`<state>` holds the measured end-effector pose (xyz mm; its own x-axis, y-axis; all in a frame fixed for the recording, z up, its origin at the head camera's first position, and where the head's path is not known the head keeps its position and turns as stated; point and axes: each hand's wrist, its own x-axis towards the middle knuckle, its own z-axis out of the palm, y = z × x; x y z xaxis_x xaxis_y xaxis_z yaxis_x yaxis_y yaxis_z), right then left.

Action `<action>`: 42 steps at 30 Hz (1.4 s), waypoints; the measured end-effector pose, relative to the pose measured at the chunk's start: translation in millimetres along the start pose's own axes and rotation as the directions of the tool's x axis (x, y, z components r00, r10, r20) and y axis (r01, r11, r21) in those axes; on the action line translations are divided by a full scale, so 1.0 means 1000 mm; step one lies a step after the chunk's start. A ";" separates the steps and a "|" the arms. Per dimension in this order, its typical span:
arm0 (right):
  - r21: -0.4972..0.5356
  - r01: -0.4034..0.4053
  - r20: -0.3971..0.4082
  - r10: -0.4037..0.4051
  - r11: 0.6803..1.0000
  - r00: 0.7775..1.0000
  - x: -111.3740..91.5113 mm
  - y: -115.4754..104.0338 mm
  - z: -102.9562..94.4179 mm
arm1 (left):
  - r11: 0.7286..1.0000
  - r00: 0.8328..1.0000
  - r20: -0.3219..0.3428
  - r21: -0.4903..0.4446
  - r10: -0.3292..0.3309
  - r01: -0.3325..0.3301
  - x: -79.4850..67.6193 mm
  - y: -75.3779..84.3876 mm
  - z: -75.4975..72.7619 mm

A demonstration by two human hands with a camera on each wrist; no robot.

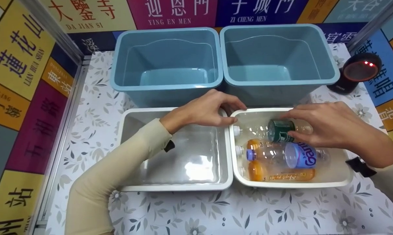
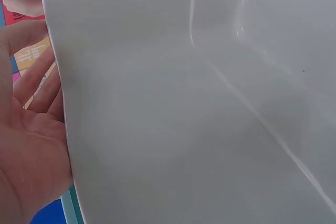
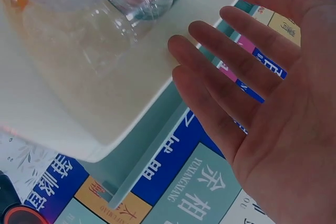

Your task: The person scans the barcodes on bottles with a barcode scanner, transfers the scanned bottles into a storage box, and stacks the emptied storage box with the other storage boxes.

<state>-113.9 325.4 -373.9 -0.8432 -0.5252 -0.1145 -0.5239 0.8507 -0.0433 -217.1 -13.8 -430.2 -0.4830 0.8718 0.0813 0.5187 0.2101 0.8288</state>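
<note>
The green-labelled bottle (image 1: pixel 278 130) lies beneath the spread right grip (image 1: pixel 330 122), the left grip (image 1: pixel 206 108) relaxed.

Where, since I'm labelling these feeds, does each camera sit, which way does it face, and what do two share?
Head: worn on the head, facing forward and down over the blue bins, left white bin and right white bin; left hand, right hand and sleeves show.
Left wrist: on that wrist, facing apparently into the left white bin; left hand at the left edge.
Right wrist: on that wrist, facing into the right white bin; right hand at right.
Shared: head and right wrist both show bottles and the black device.
</note>
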 end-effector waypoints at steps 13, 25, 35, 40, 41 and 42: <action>-0.042 0.107 -0.021 -0.108 0.993 0.994 0.005 -0.006 0.008 | 1.000 1.000 0.005 -0.002 -0.020 0.020 0.001 0.000 -0.001; -0.148 0.221 -0.081 -0.234 0.964 0.969 0.011 -0.010 0.022 | 1.000 1.000 0.007 0.002 -0.026 0.026 0.001 0.000 -0.001; -0.220 0.286 -0.158 -0.323 0.933 0.933 0.013 -0.012 0.027 | 1.000 1.000 -0.006 0.027 -0.011 0.012 0.001 0.001 -0.001; -0.176 0.240 -0.128 -0.264 0.955 0.956 0.006 -0.010 0.021 | 1.000 1.000 0.002 0.022 -0.011 0.011 0.001 0.000 -0.001; -0.171 0.230 -0.123 -0.253 0.958 0.960 0.005 -0.010 0.018 | 1.000 1.000 0.001 0.023 -0.012 0.012 0.001 0.000 -0.001; -0.163 0.221 -0.117 -0.242 0.961 0.963 0.004 -0.010 0.015 | 1.000 1.000 -0.001 0.024 -0.012 0.012 0.000 0.000 -0.001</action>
<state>-110.3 315.6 -388.3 -0.6997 -0.7143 0.0162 -0.7101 0.6977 0.0946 -217.9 -14.0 -429.8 -0.4903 0.8686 0.0721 0.5293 0.2310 0.8163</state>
